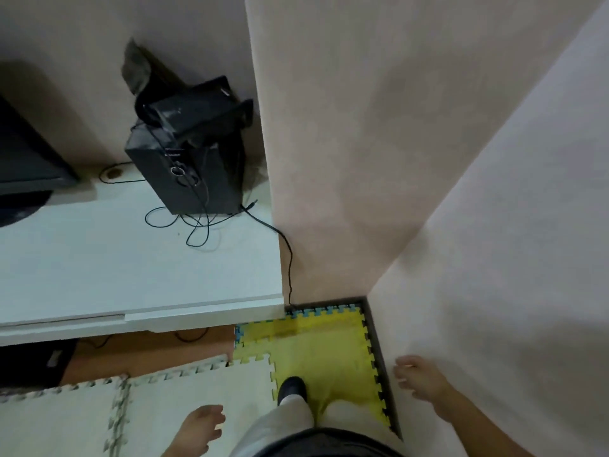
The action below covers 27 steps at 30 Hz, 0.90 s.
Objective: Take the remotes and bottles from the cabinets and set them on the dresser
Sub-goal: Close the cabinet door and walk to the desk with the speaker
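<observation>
No remote and no bottle shows in the head view. A white dresser (138, 268) fills the left middle, its top bare in front. My left hand (197, 430) hangs low at the bottom centre, fingers loosely curled and holding nothing. My right hand (417, 379) is at the lower right beside a pale wall, fingers spread and empty. Both hands are well below and to the right of the dresser's front edge.
A black speaker (188, 173) with smaller black boxes stacked on it stands at the dresser's back right, loose cables (194, 225) trailing from it. A dark screen (26, 159) sits at the far left. Yellow (329, 351) and cream foam mats (184, 390) cover the floor; walls close in on the right.
</observation>
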Tool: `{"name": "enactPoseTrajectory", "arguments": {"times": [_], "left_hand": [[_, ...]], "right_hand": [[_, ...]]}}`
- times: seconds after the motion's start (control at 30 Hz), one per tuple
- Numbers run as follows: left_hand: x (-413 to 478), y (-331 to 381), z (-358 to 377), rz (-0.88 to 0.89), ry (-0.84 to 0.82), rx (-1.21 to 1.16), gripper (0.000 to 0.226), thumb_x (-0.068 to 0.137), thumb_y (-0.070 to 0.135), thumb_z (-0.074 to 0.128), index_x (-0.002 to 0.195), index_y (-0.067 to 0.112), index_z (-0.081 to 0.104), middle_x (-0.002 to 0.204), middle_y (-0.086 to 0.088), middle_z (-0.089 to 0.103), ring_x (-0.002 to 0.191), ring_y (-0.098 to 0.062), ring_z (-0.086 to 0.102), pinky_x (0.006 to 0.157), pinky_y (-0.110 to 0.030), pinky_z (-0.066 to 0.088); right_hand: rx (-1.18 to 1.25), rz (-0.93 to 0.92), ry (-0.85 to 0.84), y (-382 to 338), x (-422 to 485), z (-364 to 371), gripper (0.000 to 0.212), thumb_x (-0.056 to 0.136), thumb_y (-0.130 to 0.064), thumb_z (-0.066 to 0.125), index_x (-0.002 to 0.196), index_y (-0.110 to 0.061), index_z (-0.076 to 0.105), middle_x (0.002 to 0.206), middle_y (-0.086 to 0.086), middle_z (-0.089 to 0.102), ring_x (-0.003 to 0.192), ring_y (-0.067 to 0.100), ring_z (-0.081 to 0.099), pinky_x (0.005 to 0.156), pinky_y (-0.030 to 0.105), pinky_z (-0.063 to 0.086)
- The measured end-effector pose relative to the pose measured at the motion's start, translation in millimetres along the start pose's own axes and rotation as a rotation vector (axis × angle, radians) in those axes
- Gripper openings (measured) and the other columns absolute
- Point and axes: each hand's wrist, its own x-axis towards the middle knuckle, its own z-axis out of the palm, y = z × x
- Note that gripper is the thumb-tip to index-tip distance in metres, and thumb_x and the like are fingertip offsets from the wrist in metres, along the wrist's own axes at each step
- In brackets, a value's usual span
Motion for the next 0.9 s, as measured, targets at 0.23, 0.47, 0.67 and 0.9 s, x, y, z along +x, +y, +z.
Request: {"name": "enactPoseTrajectory", "arguments": {"times": [0.23,0.47,0.67,0.9], "left_hand": [[5,57,-2,0.203,0.076,-0.040,0.024,0.096,0.020,0.044,0.110,0.006,0.057,0.107,-0.011,0.061,0.089,-0.025,0.056,0.065,-0.028,0.036],[-3,51,15,0.132,0.166,-0.160,0.031,0.095,0.012,0.042,0.122,0.002,0.054,0.110,-0.011,0.058,0.094,-0.025,0.055,0.075,-0.029,0.038],[-35,48,57,0.072,0.296,-0.382,0.031,0.090,0.010,0.052,0.120,0.005,0.057,0.106,-0.013,0.064,0.082,-0.024,0.060,0.063,-0.031,0.036],[-116,162,22,0.593,0.512,-0.355,0.021,0.094,0.018,0.049,0.104,0.034,0.057,0.114,0.007,0.063,0.107,-0.015,0.059,0.082,-0.028,0.042]], "right_hand": [[-0.147,0.004,-0.092,-44,18,1,0.007,0.090,0.002,0.053,0.094,-0.004,0.052,0.072,0.006,0.050,0.056,0.013,0.051,0.042,0.017,0.043],[-0.576,-0.056,-0.219,-98,58,-9,0.024,0.090,-0.006,0.049,0.102,0.011,0.061,0.074,0.010,0.049,0.064,0.021,0.047,0.046,0.021,0.030],[-0.820,-0.381,-0.323,-187,80,6,0.026,0.091,-0.021,0.053,0.114,-0.010,0.060,0.115,0.009,0.059,0.099,0.019,0.056,0.092,0.029,0.044],[-0.702,-1.014,-0.679,-306,-6,43,0.020,0.088,-0.028,0.058,0.102,-0.042,0.053,0.096,-0.020,0.059,0.092,-0.002,0.058,0.068,0.002,0.042]]}}
